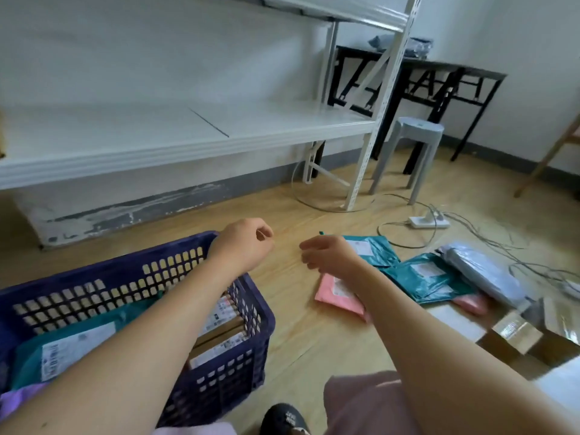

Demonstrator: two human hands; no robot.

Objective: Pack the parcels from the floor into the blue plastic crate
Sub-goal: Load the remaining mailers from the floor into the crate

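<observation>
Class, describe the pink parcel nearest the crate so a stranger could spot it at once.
Right of the blue plastic crate, parcels lie scattered on the wooden floor. The pink parcel is the one closest to the crate, under the right forearm. Its neighbours are teal; the other pink one lies farther right.

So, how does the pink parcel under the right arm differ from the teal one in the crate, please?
The pink parcel lies flat on the floor; the teal parcel sits in the crate. The pink parcel's label is mostly hidden, the teal parcel's plain. Both are soft bags with white labels.
</observation>
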